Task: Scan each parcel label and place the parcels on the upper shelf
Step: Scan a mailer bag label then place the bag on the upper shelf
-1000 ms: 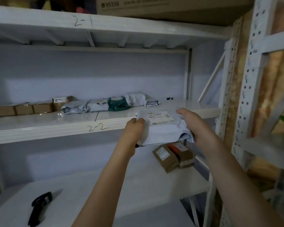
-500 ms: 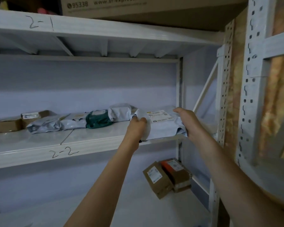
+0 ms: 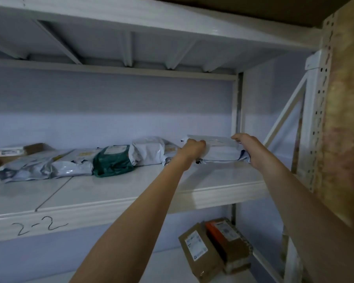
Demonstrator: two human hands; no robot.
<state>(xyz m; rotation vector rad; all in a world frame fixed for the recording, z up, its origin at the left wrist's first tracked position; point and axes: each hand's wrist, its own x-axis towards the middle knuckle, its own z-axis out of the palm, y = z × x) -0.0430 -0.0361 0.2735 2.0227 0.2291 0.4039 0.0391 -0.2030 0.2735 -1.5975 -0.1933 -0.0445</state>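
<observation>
A white poly-mailer parcel (image 3: 223, 151) is gripped at both ends by the left hand (image 3: 193, 149) and right hand (image 3: 246, 146), so it is set flat on the upper shelf (image 3: 213, 180), extending the parcel row.

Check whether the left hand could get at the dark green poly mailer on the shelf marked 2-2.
Probably yes, once freed: the left hand grips the white poly parcel; the dark green poly mailer lies nearby, its front unobstructed.
</observation>
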